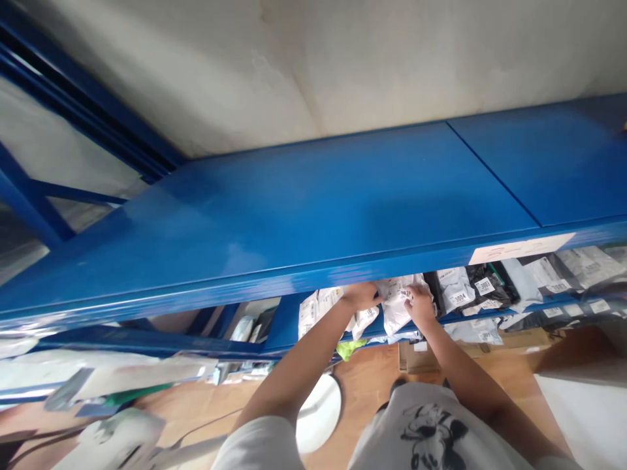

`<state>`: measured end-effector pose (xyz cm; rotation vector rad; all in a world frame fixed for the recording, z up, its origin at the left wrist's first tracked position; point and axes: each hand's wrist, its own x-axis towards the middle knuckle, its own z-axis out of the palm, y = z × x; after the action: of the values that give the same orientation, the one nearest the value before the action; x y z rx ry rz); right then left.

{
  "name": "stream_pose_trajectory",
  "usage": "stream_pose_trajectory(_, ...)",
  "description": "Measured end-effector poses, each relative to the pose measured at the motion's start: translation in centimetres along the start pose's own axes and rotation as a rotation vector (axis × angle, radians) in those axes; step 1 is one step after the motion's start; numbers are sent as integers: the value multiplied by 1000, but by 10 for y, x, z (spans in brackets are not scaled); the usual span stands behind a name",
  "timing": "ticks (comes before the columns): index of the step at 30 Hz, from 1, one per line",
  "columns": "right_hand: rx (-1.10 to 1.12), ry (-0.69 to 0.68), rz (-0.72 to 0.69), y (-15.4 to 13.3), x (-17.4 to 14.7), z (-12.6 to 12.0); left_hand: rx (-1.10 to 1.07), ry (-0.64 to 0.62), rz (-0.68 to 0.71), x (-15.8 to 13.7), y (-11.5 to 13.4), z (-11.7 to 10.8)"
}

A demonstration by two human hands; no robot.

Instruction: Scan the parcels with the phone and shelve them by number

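A white plastic mailing bag (396,305) with a printed number label stands on the lower shelf, between my two hands. My right hand (420,304) is closed on the bag's right edge, thumb on the front. At its upper left edge, my left hand (361,296) has its fingers curled in against the bag; the fingertips are partly hidden. More white mailing bags (365,320) sit under and left of my left hand. Right of my right hand stand a white bag labelled 3004 (454,290) and a black bag labelled 3003 (484,287).
The blue upper shelf (304,209) overhangs the bags, its front edge just above my hands. A paper label (522,249) is on that edge. Below are more parcels, a cardboard box (416,359) and a round white object (319,414) on the floor. Blue uprights (29,189) stand left.
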<state>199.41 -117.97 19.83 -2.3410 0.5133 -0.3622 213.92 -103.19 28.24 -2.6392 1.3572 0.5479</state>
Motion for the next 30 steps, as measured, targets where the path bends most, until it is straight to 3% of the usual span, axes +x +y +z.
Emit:
stream_pose_trajectory(10, 443, 216, 49, 16, -5, -34, 0, 47, -38, -9, 12, -7)
stream_pose_trajectory(16, 638, 304, 39, 12, 4, -36, -24, 126, -19, -15, 20, -2)
stream_pose_trajectory(21, 771, 269, 22, -1, 8, -19, -75, 148, -44, -15, 25, 3)
stream_pose_trajectory(27, 903, 146, 37, -31, 15, 28, -114, 186, -107, -16, 33, 12)
stream_pose_trajectory(30, 940, 107, 75, -32, 21, 45, -116, 218, -147, -19, 36, 16)
